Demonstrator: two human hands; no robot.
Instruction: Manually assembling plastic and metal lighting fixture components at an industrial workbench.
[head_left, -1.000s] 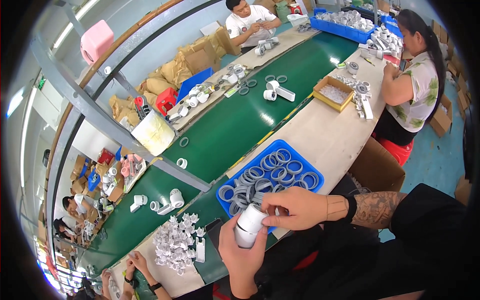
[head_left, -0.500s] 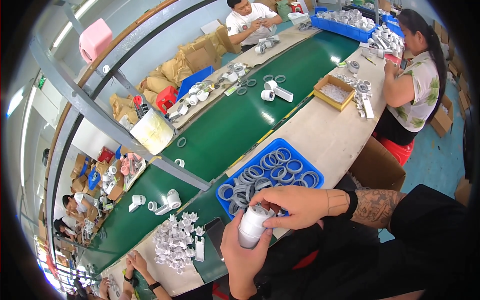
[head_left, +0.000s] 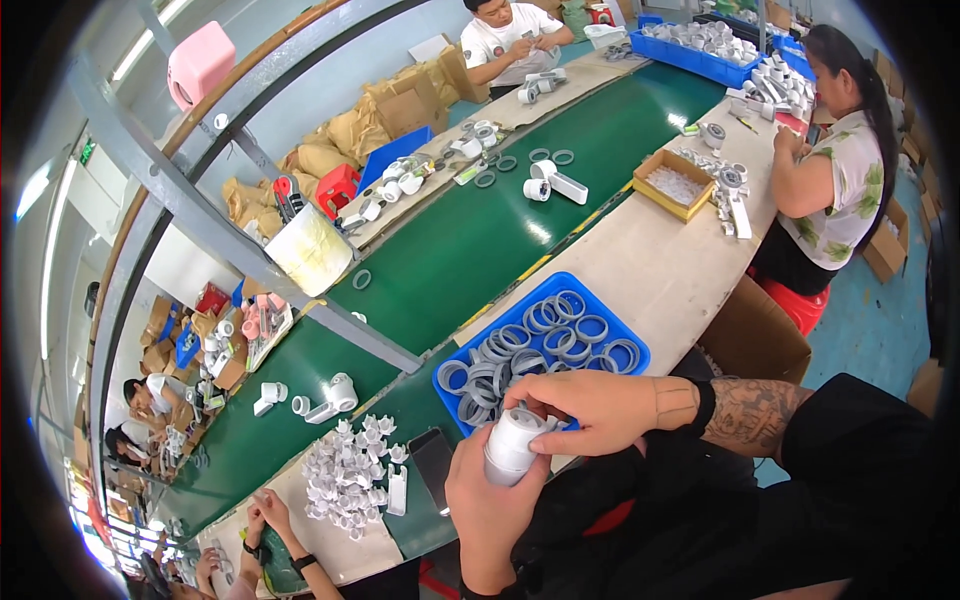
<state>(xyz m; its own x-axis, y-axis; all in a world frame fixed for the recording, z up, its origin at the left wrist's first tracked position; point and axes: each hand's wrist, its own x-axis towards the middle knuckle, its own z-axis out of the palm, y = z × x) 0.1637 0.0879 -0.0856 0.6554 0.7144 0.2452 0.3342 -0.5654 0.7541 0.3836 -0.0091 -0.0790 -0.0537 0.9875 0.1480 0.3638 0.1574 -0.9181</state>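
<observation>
On the left of the workbench, a heap of small white plastic parts [head_left: 347, 477] and a dark phone [head_left: 433, 467] lie at the edge of the green conveyor belt [head_left: 470, 240]. At centre, the person's left hand [head_left: 490, 500] is wrapped around a white plastic pipe fitting [head_left: 512, 447], holding it upright just in front of the chest. The right hand [head_left: 590, 408] curls over its top, fingers pinching at the fitting's upper end. Just behind the hands sits a blue tray [head_left: 560, 290] of grey rubber rings [head_left: 540, 345].

The step in hand appears to be seating a ring or cap on the fitting's mouth; the next move likely calls for a firm, square press or twist so the piece sits evenly.

The right palm hides the fitting's top, so whether a ring is under the fingers cannot be told. On the right, a seated co-worker [head_left: 835, 170] sorts white parts, small and bent by the lens.
</observation>
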